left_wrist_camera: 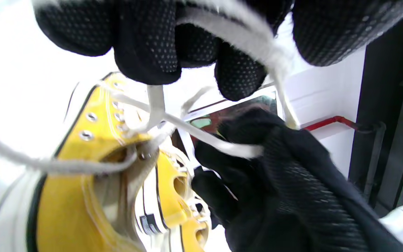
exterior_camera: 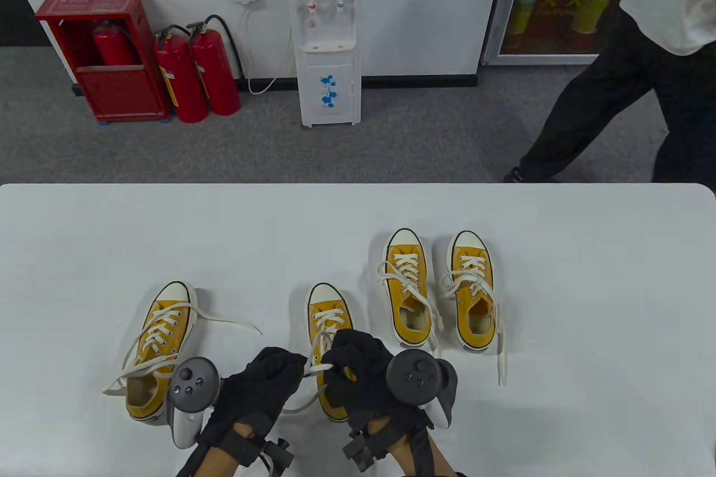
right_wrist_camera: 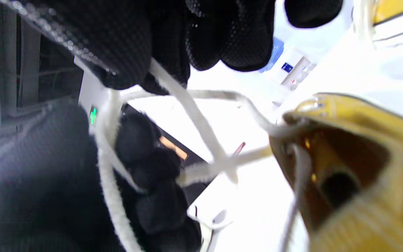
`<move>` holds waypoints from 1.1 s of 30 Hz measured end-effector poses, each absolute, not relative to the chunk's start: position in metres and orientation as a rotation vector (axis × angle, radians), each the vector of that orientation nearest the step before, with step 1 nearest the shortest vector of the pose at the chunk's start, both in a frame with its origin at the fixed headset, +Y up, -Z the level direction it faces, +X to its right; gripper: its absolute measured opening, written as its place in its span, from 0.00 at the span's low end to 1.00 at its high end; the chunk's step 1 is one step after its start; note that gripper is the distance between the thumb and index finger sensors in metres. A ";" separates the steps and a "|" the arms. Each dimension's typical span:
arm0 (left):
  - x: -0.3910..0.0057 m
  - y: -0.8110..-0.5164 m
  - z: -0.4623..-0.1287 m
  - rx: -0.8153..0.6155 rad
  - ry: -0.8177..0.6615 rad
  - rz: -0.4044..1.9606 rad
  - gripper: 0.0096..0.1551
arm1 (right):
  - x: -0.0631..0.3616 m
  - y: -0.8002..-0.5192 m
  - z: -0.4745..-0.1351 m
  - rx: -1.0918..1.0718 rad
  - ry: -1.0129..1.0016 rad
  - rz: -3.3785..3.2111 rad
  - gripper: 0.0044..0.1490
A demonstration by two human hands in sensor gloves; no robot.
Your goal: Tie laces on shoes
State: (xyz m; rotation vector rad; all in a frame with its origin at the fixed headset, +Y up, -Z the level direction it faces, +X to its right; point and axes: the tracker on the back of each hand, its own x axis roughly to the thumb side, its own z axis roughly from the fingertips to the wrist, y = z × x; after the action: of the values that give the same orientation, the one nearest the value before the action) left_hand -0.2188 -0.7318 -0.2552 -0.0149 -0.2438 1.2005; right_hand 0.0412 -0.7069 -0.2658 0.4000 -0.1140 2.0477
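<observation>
Left hand (exterior_camera: 268, 382) and right hand (exterior_camera: 361, 368) each hold, fingers closed, a lace (exterior_camera: 316, 369) strand above the middle yellow shoe (exterior_camera: 329, 320) on the table (exterior_camera: 358, 231).

Rear half of the middle shoe (exterior_camera: 329, 313) is hidden beneath the left hand (exterior_camera: 267, 382) and right hand (exterior_camera: 358, 368). Lace (exterior_camera: 316, 371) crossing between them is partly covered; it appears pinched, though blur in both wrist views prevents confirmation. Bystander (exterior_camera: 626, 69) cut off at upper right edge.
</observation>
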 end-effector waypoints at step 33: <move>-0.273 -0.719 -0.262 0.173 0.007 0.684 0.20 | 0.216 -0.725 -0.267 -0.337 -0.409 2.117 0.26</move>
State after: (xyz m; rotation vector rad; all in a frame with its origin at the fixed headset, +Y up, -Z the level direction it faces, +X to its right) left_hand -0.2731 -0.7193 -0.2618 0.1732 0.0072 0.6836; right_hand 0.2159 -0.7250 -0.2666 -0.3368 -0.4093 2.1175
